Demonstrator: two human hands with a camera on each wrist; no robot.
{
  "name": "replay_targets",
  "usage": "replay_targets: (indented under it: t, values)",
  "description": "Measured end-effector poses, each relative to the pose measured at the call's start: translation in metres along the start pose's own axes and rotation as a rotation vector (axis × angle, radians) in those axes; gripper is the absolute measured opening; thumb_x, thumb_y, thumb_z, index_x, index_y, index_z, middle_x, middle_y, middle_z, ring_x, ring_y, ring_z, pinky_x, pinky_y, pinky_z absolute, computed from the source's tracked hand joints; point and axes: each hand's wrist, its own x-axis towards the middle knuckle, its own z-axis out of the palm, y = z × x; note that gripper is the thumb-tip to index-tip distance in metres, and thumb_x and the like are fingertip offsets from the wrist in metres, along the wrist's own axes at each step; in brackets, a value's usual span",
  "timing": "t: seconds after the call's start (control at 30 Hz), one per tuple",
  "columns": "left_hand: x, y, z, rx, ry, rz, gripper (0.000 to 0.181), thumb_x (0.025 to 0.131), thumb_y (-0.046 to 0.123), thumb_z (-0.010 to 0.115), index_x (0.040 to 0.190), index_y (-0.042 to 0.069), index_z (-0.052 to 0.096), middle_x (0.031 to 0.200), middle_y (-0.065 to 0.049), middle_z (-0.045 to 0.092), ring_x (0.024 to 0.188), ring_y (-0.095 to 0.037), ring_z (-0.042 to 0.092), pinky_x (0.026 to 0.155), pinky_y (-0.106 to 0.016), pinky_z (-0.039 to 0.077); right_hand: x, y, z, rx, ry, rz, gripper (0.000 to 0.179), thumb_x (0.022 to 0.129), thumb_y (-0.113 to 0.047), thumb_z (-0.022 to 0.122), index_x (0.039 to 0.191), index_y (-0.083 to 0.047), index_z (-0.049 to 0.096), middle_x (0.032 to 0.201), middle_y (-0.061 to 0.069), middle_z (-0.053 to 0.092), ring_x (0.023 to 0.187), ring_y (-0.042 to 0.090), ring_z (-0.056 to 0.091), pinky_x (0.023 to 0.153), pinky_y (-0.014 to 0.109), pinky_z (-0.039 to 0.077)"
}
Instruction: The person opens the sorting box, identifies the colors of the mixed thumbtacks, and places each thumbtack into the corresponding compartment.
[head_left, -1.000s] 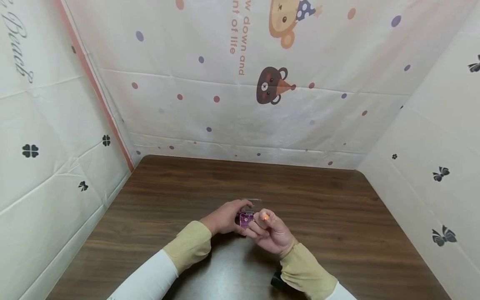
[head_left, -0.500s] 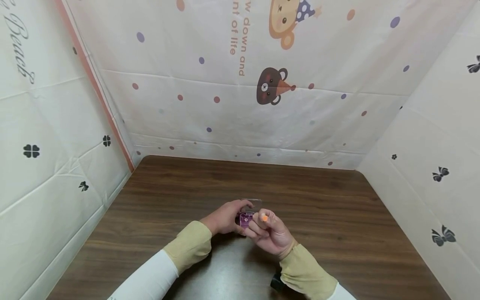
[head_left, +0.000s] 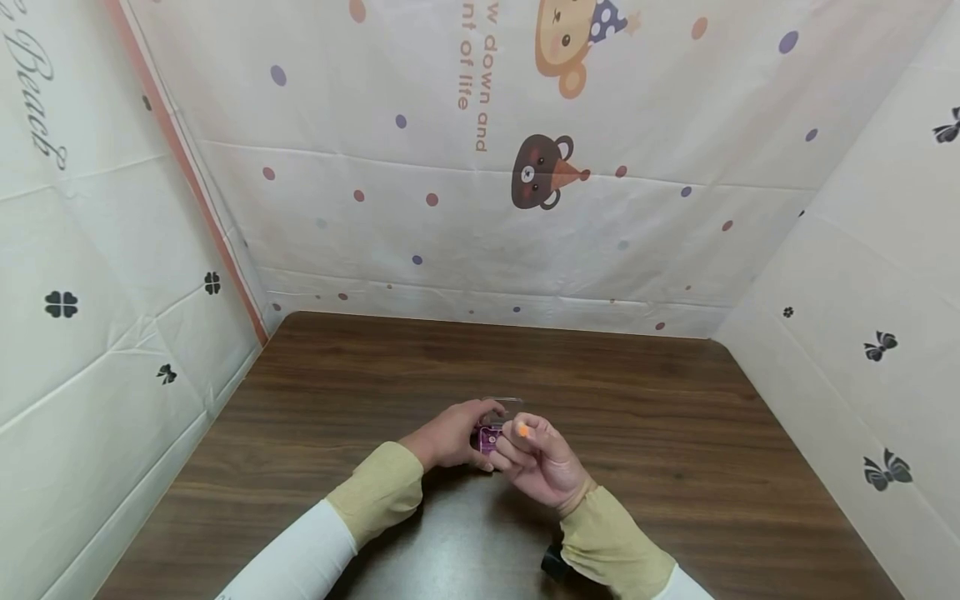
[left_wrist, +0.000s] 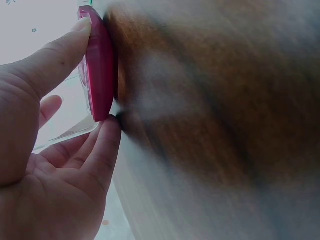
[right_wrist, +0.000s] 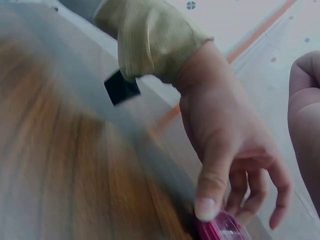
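My left hand point(head_left: 453, 433) holds a small magenta case point(head_left: 489, 439) close over the table, thumb on one edge and fingers on the opposite one. In the left wrist view the case point(left_wrist: 101, 65) shows side-on, with its clear lid point(left_wrist: 70, 134) swung open. Close at the case's right side in the head view, my right hand point(head_left: 543, 467) has curled fingers and pinches a small thing with an orange end point(head_left: 523, 431); the rest of it is hidden in the hand. In the right wrist view the case point(right_wrist: 225, 227) sits at the bottom edge.
The brown wood-grain table point(head_left: 360, 358) extends around both hands. A black block point(head_left: 555, 563) shows beside the right cuff. Printed white sheets point(head_left: 345, 225) stand behind the table and along its left and right sides.
My right hand and the orange end have shifted slightly left and up, over the case's right side. My left hand and the case stay in place.
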Motion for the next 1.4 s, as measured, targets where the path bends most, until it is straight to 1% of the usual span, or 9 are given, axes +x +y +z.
replay_targets:
  t: [0.17,0.4,0.57,0.67,0.77,0.93,1.17,1.3,1.4]
  values:
    - [0.001,0.000,0.000,0.018,-0.015,-0.025,0.079,0.072,0.026,0.096,0.139,0.023,0.055,0.127,-0.002,0.065,0.114,-0.018,0.062,0.100,-0.039,0.052,-0.004,-0.004,-0.004,-0.103,0.066,0.056,0.031,0.108,-0.006,0.042,0.099,-0.013,0.071,0.069,-0.002,0.028,0.058,0.013,0.021,0.061,0.028,0.018]
    - [0.001,-0.001,0.000,0.026,-0.010,-0.014,0.077,0.071,0.025,0.096,0.136,0.023,0.055,0.124,-0.003,0.065,0.114,-0.018,0.061,0.100,-0.039,0.051,-0.008,-0.008,-0.008,-0.262,0.193,0.148,0.033,0.108,0.001,0.036,0.098,-0.010,0.065,0.070,-0.001,0.032,0.061,0.012,0.025,0.060,0.026,0.022]
    - [-0.001,0.000,-0.002,0.027,-0.004,0.003,0.077,0.070,0.025,0.096,0.135,0.021,0.055,0.125,-0.004,0.064,0.114,-0.020,0.061,0.100,-0.040,0.051,-0.010,-0.012,-0.011,-0.391,0.332,0.222,0.023,0.107,-0.003,0.046,0.098,-0.009,0.066,0.075,-0.005,0.046,0.061,0.006,0.033,0.055,0.020,0.026]
    - [-0.001,0.000,-0.002,0.026,0.001,0.005,0.078,0.070,0.025,0.097,0.136,0.021,0.055,0.127,-0.004,0.064,0.116,-0.020,0.061,0.101,-0.041,0.050,-0.008,-0.013,-0.013,-0.549,0.446,0.291,0.013,0.104,-0.008,0.056,0.099,-0.004,0.067,0.083,-0.005,0.058,0.065,0.003,0.047,0.057,0.017,0.040]
    - [-0.001,0.000,-0.002,0.027,0.001,0.003,0.077,0.070,0.025,0.096,0.135,0.022,0.055,0.129,-0.002,0.064,0.118,-0.020,0.060,0.102,-0.041,0.050,-0.005,-0.014,-0.014,-0.764,0.504,0.370,0.020,0.101,-0.013,0.064,0.104,0.006,0.066,0.089,-0.002,0.066,0.074,0.006,0.059,0.064,0.020,0.051]
    - [-0.001,0.001,-0.001,0.043,-0.015,-0.012,0.075,0.072,0.026,0.095,0.136,0.023,0.055,0.132,0.000,0.063,0.121,-0.019,0.060,0.103,-0.041,0.051,-0.003,-0.012,-0.017,-1.139,0.487,0.440,0.025,0.098,-0.019,0.070,0.100,0.006,0.071,0.068,-0.007,0.053,0.063,-0.001,0.045,0.060,0.016,0.042]
    - [0.000,0.002,0.000,0.065,-0.026,-0.017,0.076,0.074,0.028,0.094,0.138,0.024,0.054,0.135,0.000,0.062,0.124,-0.019,0.059,0.104,-0.041,0.050,-0.004,-0.011,-0.023,-1.395,0.431,0.469,0.007,0.095,-0.008,0.070,0.091,-0.006,0.074,0.066,-0.008,0.054,0.056,-0.003,0.041,0.052,0.015,0.036]
    - [0.000,0.002,0.000,0.071,-0.030,-0.011,0.077,0.074,0.030,0.094,0.139,0.024,0.053,0.137,0.000,0.062,0.125,-0.019,0.059,0.105,-0.041,0.050,-0.002,-0.010,-0.023,-1.605,0.385,0.478,0.009,0.093,-0.006,0.070,0.086,-0.011,0.074,0.063,-0.011,0.050,0.054,-0.004,0.039,0.050,0.016,0.035]
    - [0.000,0.001,-0.001,0.070,-0.027,-0.004,0.077,0.074,0.030,0.094,0.139,0.023,0.053,0.137,-0.001,0.062,0.125,-0.020,0.059,0.105,-0.041,0.050,0.000,-0.007,-0.023,-1.766,0.339,0.485,0.010,0.091,-0.008,0.073,0.083,-0.014,0.073,0.066,-0.012,0.057,0.057,-0.004,0.042,0.055,0.017,0.040]
